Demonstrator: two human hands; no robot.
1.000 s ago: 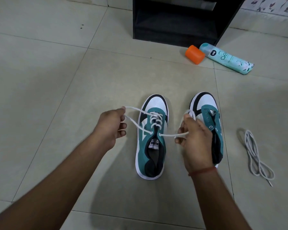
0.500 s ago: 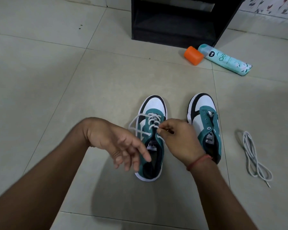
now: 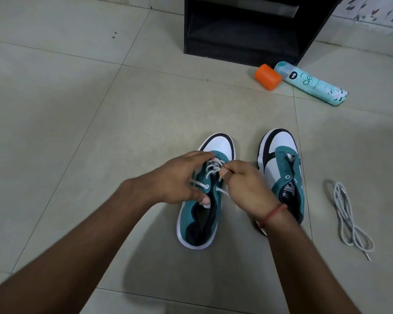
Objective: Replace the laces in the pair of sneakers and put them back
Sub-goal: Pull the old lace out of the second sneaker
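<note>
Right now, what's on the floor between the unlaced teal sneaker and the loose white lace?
Nothing: bare beige tile separates unlaced teal sneaker and loose white lace, head view.

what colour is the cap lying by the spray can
Orange; the cap shows clearly in the head view.

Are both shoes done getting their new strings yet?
Not yet. The left teal-and-white sneaker already has a white lace through most of its eyelets, and the left hand and right hand are working at it. The right teal-and-white sneaker has bare eyelets; the loose white lace on the tiled floor beside it isn't threaded. Putting them back comes last.
</note>
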